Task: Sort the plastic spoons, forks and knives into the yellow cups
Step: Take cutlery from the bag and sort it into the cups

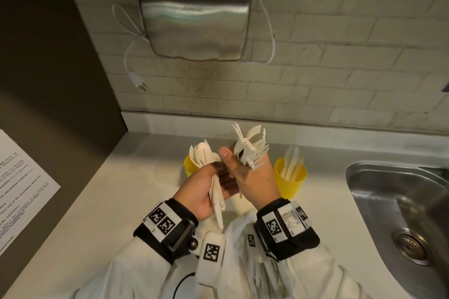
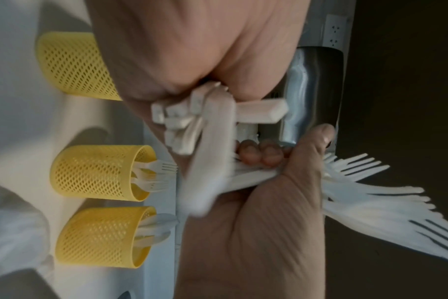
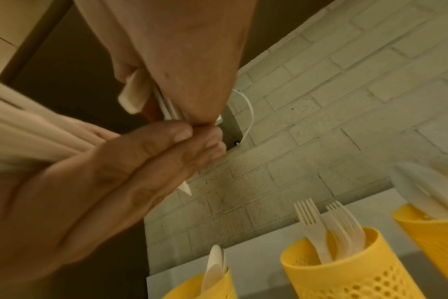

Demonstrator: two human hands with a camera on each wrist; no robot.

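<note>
**Two handfuls of plastic cutlery held above the yellow cups**

The left hand (image 1: 201, 192) is shown curled round a bundle of spoons (image 1: 202, 153), bowls upward, with the handles protruding below the palm. The right hand (image 1: 252, 177) is closed on a bundle of forks (image 1: 251, 145), whose tines fan out above the fingers; its thumb is raised beside the bundle. The two hands are held close together, fingers touching, above the white counter (image 1: 121, 189).

Three yellow mesh cups are seen on the counter near the tiled wall (image 1: 315, 80). In the head view the left cup (image 1: 189, 165) is largely hidden behind the spoons, and the right cup (image 1: 290, 179) holds knives (image 1: 292, 160). From the right wrist, the middle cup (image 3: 345, 269) is seen to hold forks, tines up. A further heap of cutlery in a clear bag (image 1: 243, 245) lies below the wrists. A steel sink (image 1: 398, 201) is set at the right, and a steel hand dryer (image 1: 194, 19) is mounted on the wall.
</note>
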